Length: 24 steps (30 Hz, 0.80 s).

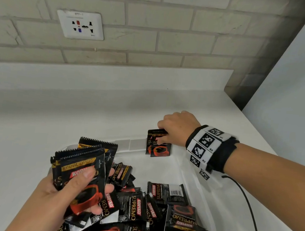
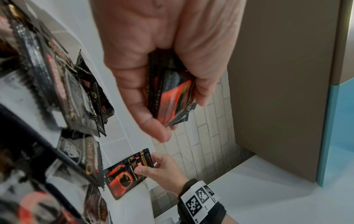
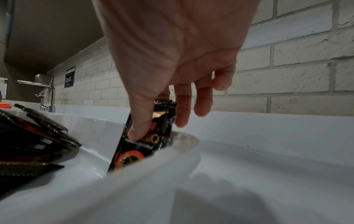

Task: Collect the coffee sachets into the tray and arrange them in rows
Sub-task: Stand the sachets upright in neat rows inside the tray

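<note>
A white tray (image 1: 188,175) lies on the counter with a loose heap of black Kopiko coffee sachets (image 1: 138,208) in its near half. My left hand (image 1: 76,188) grips a fanned stack of several sachets (image 1: 84,168) above the tray's left side; the same stack (image 2: 172,94) shows in the left wrist view. My right hand (image 1: 173,128) pinches two upright sachets (image 1: 158,146) against the tray's far right corner, thumb on their front (image 3: 138,130) and fingers behind. The pair (image 2: 124,172) stands on edge.
A white counter (image 1: 54,114) runs to a brick wall with a power socket (image 1: 80,25). A tall white panel (image 1: 293,73) closes the right side. A black cable (image 1: 247,204) trails from my right wrist band. A tap (image 3: 44,94) stands far left.
</note>
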Each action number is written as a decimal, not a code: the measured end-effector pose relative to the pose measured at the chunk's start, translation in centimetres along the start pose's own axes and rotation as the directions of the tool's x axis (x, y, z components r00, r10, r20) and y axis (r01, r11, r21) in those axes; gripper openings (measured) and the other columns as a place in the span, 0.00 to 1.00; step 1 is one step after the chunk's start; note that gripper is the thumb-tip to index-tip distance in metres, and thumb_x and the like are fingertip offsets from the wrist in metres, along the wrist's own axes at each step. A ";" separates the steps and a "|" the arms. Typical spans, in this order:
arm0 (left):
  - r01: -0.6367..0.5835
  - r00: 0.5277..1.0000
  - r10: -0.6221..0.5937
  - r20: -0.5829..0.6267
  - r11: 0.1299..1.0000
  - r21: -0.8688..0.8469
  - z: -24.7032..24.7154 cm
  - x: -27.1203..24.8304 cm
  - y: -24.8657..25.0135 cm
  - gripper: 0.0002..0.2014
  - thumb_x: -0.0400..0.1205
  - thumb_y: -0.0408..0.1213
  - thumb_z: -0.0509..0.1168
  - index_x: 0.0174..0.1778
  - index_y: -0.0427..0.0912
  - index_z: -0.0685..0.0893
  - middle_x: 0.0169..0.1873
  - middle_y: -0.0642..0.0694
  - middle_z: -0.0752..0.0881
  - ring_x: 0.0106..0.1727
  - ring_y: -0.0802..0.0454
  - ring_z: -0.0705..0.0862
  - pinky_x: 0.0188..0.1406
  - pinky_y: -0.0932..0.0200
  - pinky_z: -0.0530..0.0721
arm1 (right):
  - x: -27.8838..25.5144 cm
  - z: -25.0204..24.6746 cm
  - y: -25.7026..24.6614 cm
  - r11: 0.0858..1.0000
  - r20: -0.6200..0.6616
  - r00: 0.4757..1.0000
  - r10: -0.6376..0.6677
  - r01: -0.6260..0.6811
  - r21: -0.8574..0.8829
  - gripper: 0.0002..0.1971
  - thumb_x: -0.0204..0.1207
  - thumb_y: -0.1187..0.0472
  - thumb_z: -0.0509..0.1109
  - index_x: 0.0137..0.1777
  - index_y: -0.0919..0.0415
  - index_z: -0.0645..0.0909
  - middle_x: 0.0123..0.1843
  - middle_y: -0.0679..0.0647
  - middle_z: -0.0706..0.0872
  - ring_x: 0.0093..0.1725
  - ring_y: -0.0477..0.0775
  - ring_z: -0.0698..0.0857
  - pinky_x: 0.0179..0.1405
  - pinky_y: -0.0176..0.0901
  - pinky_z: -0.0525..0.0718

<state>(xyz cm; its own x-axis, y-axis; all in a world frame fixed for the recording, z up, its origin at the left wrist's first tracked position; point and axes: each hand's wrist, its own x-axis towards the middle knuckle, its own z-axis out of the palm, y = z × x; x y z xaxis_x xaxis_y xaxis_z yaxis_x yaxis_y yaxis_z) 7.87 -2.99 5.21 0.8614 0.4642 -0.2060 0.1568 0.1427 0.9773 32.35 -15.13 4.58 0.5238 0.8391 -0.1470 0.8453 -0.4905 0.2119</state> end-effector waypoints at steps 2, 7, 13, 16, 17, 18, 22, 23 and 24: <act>0.010 1.000 -0.010 0.005 1.000 -0.002 -0.1 -0.1 0.1 0.61 0.24 0.66 0.78 0.54 0.37 0.81 0.31 0.32 0.89 0.24 0.36 0.87 0.17 0.57 0.83 | 0.0 0.1 0.0 0.999 -0.011 1.000 -0.018 0.017 -0.043 0.21 0.76 0.37 0.60 0.52 0.55 0.79 0.47 0.50 0.82 0.47 0.54 0.80 0.45 0.45 0.69; 0.032 0.999 -0.032 0.013 0.999 -0.001 -0.3 -0.1 -0.3 0.64 0.24 0.68 0.77 0.57 0.38 0.80 0.31 0.31 0.89 0.23 0.35 0.86 0.18 0.57 0.84 | -0.1 0.4 0.0 0.987 -0.029 0.998 -0.050 0.045 -0.154 0.27 0.76 0.33 0.54 0.57 0.54 0.79 0.52 0.51 0.83 0.52 0.56 0.81 0.46 0.45 0.66; 0.049 0.997 -0.048 0.054 0.999 -0.004 0.2 -0.1 -0.5 0.50 0.26 0.67 0.78 0.43 0.44 0.88 0.32 0.31 0.89 0.24 0.33 0.85 0.20 0.56 0.85 | -0.2 0.4 -0.2 0.979 -0.032 0.999 -0.042 0.035 -0.203 0.31 0.74 0.30 0.52 0.58 0.54 0.78 0.54 0.51 0.83 0.52 0.55 0.80 0.46 0.45 0.63; 0.075 0.990 -0.071 0.122 0.997 -0.031 0.9 -0.3 -0.3 0.40 0.28 0.68 0.77 0.36 0.55 0.91 0.36 0.35 0.91 0.27 0.33 0.87 0.24 0.54 0.87 | -0.3 0.3 -0.1 0.977 -0.041 0.999 -0.029 0.020 -0.213 0.32 0.73 0.29 0.51 0.58 0.55 0.78 0.53 0.51 0.83 0.52 0.55 0.80 0.46 0.45 0.63; 0.056 0.992 -0.050 0.117 0.997 -0.045 1.1 -0.2 -0.3 0.37 0.29 0.68 0.78 0.35 0.58 0.90 0.37 0.36 0.91 0.29 0.33 0.87 0.25 0.53 0.88 | -0.4 0.3 -0.1 0.977 -0.048 0.999 -0.020 0.010 -0.211 0.32 0.73 0.28 0.51 0.58 0.55 0.77 0.54 0.51 0.83 0.52 0.55 0.80 0.46 0.46 0.63; 0.033 0.993 -0.028 0.117 0.999 -0.040 1.3 -0.1 -0.1 0.34 0.32 0.67 0.79 0.33 0.59 0.90 0.37 0.36 0.91 0.31 0.32 0.88 0.25 0.52 0.88 | -0.5 0.2 0.0 0.980 -0.060 0.998 -0.006 -0.006 -0.200 0.32 0.72 0.28 0.52 0.59 0.54 0.77 0.54 0.51 0.82 0.52 0.55 0.80 0.47 0.46 0.64; 0.039 0.984 -0.021 0.179 0.994 -0.098 1.2 -0.3 -0.4 0.13 0.69 0.37 0.75 0.43 0.34 0.82 0.17 0.38 0.84 0.20 0.54 0.86 0.12 0.65 0.80 | -1.5 -1.3 0.4 0.995 -0.125 0.989 0.084 -0.089 -0.037 0.31 0.72 0.29 0.55 0.63 0.52 0.74 0.60 0.50 0.80 0.57 0.55 0.79 0.55 0.49 0.68; 0.086 0.971 -0.038 0.238 0.977 -0.195 0.7 -0.1 -0.8 0.19 0.64 0.33 0.78 0.46 0.31 0.81 0.11 0.38 0.81 0.17 0.59 0.84 0.11 0.70 0.77 | -2.0 -2.0 0.4 0.994 -0.143 0.984 0.104 -0.097 0.054 0.29 0.72 0.30 0.56 0.63 0.51 0.74 0.61 0.49 0.80 0.56 0.53 0.79 0.56 0.48 0.68; 0.139 0.953 -0.059 0.298 0.957 -0.256 0.6 -0.1 -1.1 0.30 0.58 0.42 0.79 0.52 0.30 0.81 0.14 0.35 0.82 0.20 0.59 0.85 0.13 0.69 0.79 | -2.6 -2.7 0.2 0.981 -0.159 0.980 0.119 -0.091 0.173 0.26 0.73 0.32 0.58 0.63 0.49 0.74 0.60 0.47 0.80 0.53 0.50 0.78 0.54 0.46 0.69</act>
<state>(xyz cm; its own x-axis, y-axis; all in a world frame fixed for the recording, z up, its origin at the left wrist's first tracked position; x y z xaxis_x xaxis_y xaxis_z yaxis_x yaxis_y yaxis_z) 7.92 -3.69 4.22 0.9554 0.1736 -0.2388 0.1461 0.4248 0.8934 30.93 -16.78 7.59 0.5974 0.8012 0.0344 0.7994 -0.5984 0.0541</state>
